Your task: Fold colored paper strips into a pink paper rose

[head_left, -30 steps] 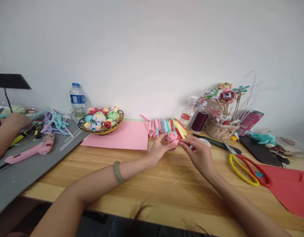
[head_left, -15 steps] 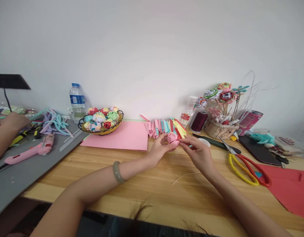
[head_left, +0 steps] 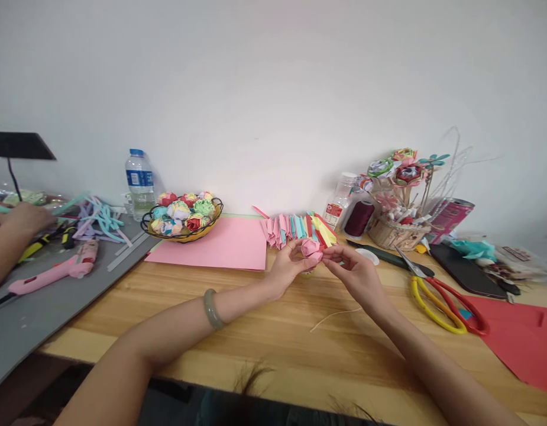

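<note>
A pink folded-paper piece [head_left: 310, 247], shaped like a flower bud, is held between my two hands over the wooden table. My left hand [head_left: 285, 269], on the arm with a greenish bangle [head_left: 213, 309], grips it from the left with thumb and fingers. From the other side, the closed thumb and fingertips of my right hand [head_left: 355, 273] pinch its right edge. Just behind lies a row of folded paper strips [head_left: 291, 229] in pink, blue, red and yellow. A pale thread [head_left: 333, 316] lies on the table below my right hand.
Pink paper sheets [head_left: 211, 251] and a basket of paper balls [head_left: 188, 238] lie left, near a water bottle [head_left: 139, 183]. Scissors [head_left: 437, 302], a purple thread spool [head_left: 359, 218] and red paper [head_left: 521, 337] are right. Another person's hand [head_left: 27, 219] is beside a pink glue gun [head_left: 55, 275].
My right hand's fingers have shifted very slightly at the edge of the pink folded-paper piece. My left hand keeps its hold, and the things on the table stay where they were.
</note>
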The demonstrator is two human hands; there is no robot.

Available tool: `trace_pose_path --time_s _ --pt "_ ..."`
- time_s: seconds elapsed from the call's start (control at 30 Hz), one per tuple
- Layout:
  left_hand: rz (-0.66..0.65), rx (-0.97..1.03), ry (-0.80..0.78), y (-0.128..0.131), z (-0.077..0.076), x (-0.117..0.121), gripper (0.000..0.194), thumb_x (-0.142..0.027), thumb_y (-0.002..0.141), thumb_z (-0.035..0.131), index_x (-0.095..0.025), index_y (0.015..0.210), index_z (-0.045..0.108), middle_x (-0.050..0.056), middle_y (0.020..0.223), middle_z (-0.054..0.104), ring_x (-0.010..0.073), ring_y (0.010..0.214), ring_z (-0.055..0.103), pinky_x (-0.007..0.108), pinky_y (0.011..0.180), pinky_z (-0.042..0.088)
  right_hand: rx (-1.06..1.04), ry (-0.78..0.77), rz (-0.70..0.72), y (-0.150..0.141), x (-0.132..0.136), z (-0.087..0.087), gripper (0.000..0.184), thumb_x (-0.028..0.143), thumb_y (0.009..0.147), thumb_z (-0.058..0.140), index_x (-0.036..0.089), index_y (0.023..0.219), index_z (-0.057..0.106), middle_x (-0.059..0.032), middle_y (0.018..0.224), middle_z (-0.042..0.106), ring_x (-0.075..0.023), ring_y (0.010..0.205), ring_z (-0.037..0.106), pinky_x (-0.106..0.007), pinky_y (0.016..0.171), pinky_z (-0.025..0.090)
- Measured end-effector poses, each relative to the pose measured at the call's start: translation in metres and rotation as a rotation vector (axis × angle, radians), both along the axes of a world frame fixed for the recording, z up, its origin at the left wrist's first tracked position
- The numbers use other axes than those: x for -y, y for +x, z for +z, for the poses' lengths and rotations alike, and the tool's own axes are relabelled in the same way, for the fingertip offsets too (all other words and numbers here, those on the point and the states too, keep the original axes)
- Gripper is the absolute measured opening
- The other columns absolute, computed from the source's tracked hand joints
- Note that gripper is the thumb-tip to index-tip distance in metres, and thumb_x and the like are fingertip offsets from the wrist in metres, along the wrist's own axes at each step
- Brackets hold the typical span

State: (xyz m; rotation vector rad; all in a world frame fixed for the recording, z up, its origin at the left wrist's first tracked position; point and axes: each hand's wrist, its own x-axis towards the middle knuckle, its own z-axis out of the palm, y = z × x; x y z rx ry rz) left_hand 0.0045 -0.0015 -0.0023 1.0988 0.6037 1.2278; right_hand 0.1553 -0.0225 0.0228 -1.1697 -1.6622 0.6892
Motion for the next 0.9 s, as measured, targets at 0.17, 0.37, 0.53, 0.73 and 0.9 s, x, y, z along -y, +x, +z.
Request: trace_pose_path --time_s 0.17,0.37,0.53,0.73,0.9 --pt "0.003 -0.008 -0.016 0.000 -0.001 0.000 0.049 -0.026 0.060 0.072 -0.022 0.105 0.054 0.007 0.112 0.056 0.0183 0.096 0.054 0.033 0.079 0.046 -0.145 -0.134 0.055 0.000 -0.002 0.003 0.029 0.039 0.066 0.067 0.017 0.083 0.058 -0.0040 0.078 0.061 -0.0161 0.073 0.057 -0.028 0.065 0.045" --pt "-0.005 -0.020 -0.025 0.001 -0.001 0.001 0.054 -0.025 0.058 0.073 -0.021 0.108 0.053 0.007 0.115 0.055 0.0190 0.095 0.055 0.036 0.083 0.045 -0.078 -0.128 0.072 0.000 0.000 0.006 0.029 0.042 0.065 0.067 0.016 0.075 0.058 -0.0011 0.070 0.058 -0.0130 0.065 0.053 -0.025 0.060 0.042" --pt "-0.015 -0.042 0.014 0.001 -0.001 0.001 0.056 -0.024 0.058 0.073 -0.018 0.110 0.051 0.010 0.116 0.054 0.0199 0.098 0.054 0.035 0.085 0.043 0.077 -0.135 0.053 0.000 0.002 0.012 0.031 0.046 0.069 0.061 0.015 0.071 0.061 -0.0029 0.068 0.060 -0.0143 0.064 0.053 -0.025 0.060 0.041" --pt "-0.006 -0.083 0.048 0.000 -0.004 -0.001 0.055 -0.024 0.059 0.073 -0.018 0.110 0.053 0.010 0.115 0.055 0.0194 0.097 0.054 0.035 0.086 0.042 0.209 -0.047 0.041 0.003 0.002 0.010 0.032 0.048 0.073 0.055 0.017 0.070 0.061 -0.0036 0.066 0.062 -0.0158 0.060 0.054 -0.026 0.056 0.041" --pt "0.003 -0.049 0.014 0.001 -0.002 0.000 0.055 -0.026 0.058 0.073 -0.020 0.109 0.053 0.008 0.115 0.055 0.0180 0.092 0.056 0.035 0.084 0.043 0.101 -0.008 0.034 0.003 0.000 0.007 0.029 0.047 0.070 0.059 0.018 0.070 0.057 -0.0016 0.062 0.058 -0.0144 0.058 0.054 -0.026 0.055 0.043"
